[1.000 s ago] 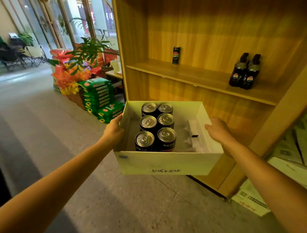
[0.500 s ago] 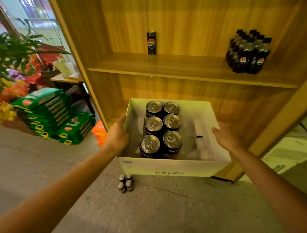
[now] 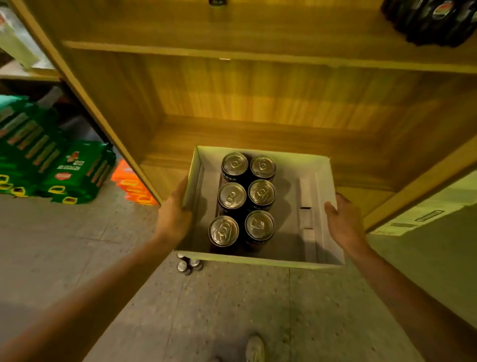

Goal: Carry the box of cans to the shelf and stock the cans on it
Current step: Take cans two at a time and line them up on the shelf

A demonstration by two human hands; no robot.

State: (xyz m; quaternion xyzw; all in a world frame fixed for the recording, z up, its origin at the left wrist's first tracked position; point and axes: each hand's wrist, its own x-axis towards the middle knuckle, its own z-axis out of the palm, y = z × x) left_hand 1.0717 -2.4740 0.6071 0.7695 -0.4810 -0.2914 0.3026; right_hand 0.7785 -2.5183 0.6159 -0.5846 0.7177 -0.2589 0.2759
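A white open-topped cardboard box holds several dark cans with silver tops, standing in two rows on its left side. My left hand grips the box's left wall with the thumb at the rim. My right hand holds the right wall. The box hangs low in front of the wooden shelf unit, its far end over the front of the lower shelf board. The shelf above carries one dark can, cut off by the top edge.
A pack of dark bottles stands at the upper shelf's right end. Small cans sit on the floor under the box's near left corner. Green packs and orange packs lie left of the unit. My shoe is below.
I have stepped closer to the shelf unit and look further down. The box has dropped from the upper shelf's level to the lower shelf's front. Both hands keep their hold.
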